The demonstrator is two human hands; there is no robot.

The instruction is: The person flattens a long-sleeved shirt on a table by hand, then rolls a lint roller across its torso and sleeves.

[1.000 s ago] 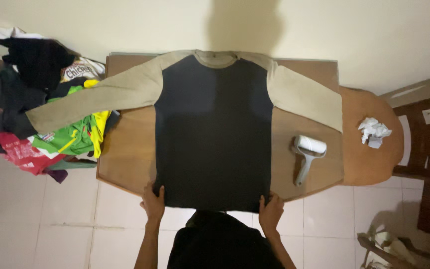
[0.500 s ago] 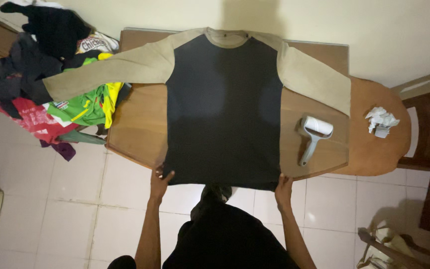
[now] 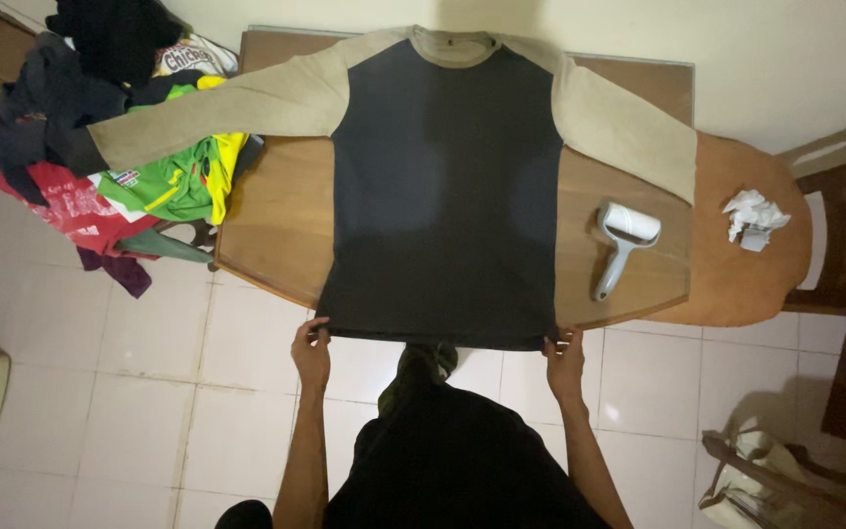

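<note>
The left hand (image 3: 311, 351) and right hand (image 3: 565, 360) each pinch a near hem corner of the long-sleeved raglan shirt (image 3: 447, 186), seemingly to keep it taut. It lies flat on the wooden table (image 3: 271, 245), collar far, long axis running near to far. A lint roller (image 3: 622, 243) sits right.

Single head view, steeply downward

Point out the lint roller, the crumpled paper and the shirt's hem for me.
lint roller (image 3: 631, 223), head view, on its white roll.
crumpled paper (image 3: 754, 217), head view, on the middle of the wad.
shirt's hem (image 3: 438, 335), head view, on the dark lower edge between the hands.
</note>
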